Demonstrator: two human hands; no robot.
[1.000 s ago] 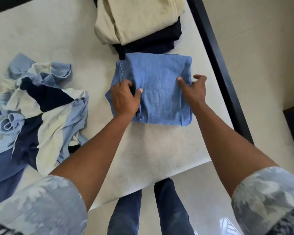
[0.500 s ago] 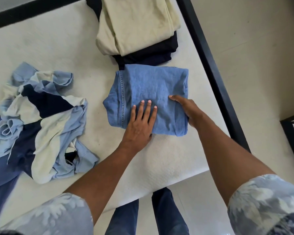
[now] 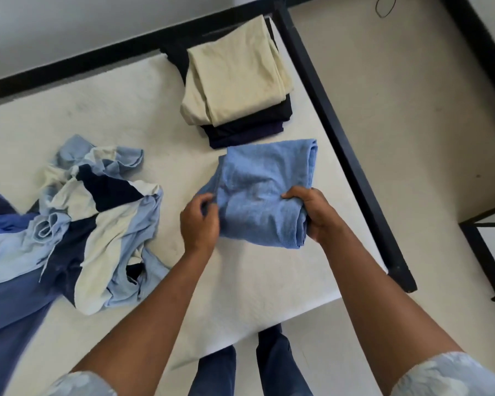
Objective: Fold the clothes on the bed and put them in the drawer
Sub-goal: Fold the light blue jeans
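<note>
A folded light-blue denim garment [image 3: 263, 190] lies near the right edge of the white mattress [image 3: 120, 115]. My left hand [image 3: 199, 221] grips its left edge with curled fingers. My right hand [image 3: 312, 212] holds its near right corner, thumb on top and fingers tucked under the fold. Just beyond it sits a stack of folded clothes, a cream piece [image 3: 235, 81] on top of dark navy ones [image 3: 249, 130]. At the left lies a crumpled heap of blue, navy and cream clothes [image 3: 83, 221].
The black bed frame [image 3: 340, 144] runs along the mattress's right and far sides. Pale floor [image 3: 412, 95] lies to the right, with a black-framed piece of furniture [image 3: 492, 252] at the right edge. My legs in blue trousers [image 3: 249, 367] stand at the mattress's near edge.
My left hand went from pressing flat on the denim to gripping its left edge. My right hand now grasps the near right corner. The view has shifted, showing more of the bed and floor.
</note>
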